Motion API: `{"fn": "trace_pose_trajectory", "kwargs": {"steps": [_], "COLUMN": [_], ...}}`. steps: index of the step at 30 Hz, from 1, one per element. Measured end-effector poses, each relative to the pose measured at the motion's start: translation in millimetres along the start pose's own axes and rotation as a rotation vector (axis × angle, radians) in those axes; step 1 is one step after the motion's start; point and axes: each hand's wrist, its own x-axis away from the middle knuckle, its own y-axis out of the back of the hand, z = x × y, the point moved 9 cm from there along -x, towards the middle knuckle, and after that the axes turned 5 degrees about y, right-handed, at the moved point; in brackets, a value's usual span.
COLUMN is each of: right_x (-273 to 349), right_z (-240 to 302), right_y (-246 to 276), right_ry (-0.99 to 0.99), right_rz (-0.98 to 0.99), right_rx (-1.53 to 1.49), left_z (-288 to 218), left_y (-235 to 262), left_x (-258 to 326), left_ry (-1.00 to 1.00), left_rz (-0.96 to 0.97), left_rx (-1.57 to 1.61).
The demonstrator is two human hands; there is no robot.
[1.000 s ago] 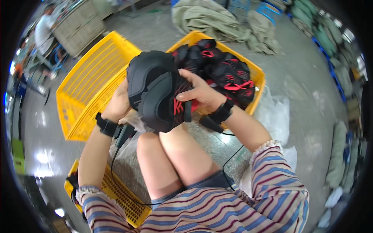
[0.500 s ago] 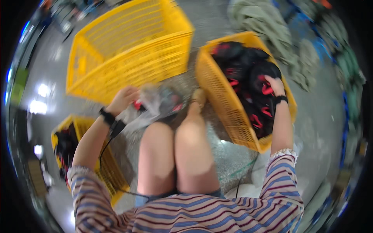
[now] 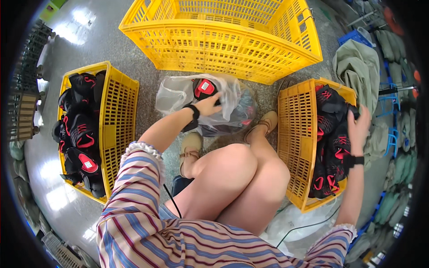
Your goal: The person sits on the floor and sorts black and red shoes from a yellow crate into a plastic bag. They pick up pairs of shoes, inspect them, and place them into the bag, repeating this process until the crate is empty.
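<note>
At the centre on the floor lies a clear plastic bag (image 3: pixel 172 91) with its mouth spread. Inside it are black-and-red shoe uppers, one (image 3: pixel 204 88) showing a red inner face with a white label. My left hand (image 3: pixel 207 106) is closed on the bag's rim beside that upper, its fingertips partly behind the film. Over the outer side of the right yellow crate (image 3: pixel 297 143), my right hand (image 3: pixel 359 127) grips a black shoe upper (image 3: pixel 353 110), mostly hidden by the fingers. More black uppers with red trim (image 3: pixel 328 120) fill this crate.
Another yellow crate (image 3: pixel 120 125) of black-and-red uppers stands at the left. A large yellow crate (image 3: pixel 214 47) stands just beyond the bag. Grey-green cloth (image 3: pixel 355 64) lies at the far right. My legs and sandals are close to the bag.
My view has turned, so the crates appear shifted leftward and upright. My right hand has gone from within the right crate to its outer edge; my left hand stays at the bag.
</note>
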Motion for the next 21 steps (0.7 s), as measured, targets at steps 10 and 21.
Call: {"fn": "trace_pose_trajectory", "kwargs": {"steps": [10,21], "right_x": [-5.8,-7.0], "right_z": [338.1,323.6], "right_y": [-238.1,-262.1], "right_ry": [0.684,0.776], "right_rz": [0.888,0.534], "right_rx": [-0.429,-0.176], "left_z": [-58.1,-21.5], "left_y": [-25.0,-3.3], "left_x": [-6.4,-94.4], "left_ry": [-0.111,0.121], "left_rz": [0.16,-0.053], "left_rx": [-0.205,-0.244]}}
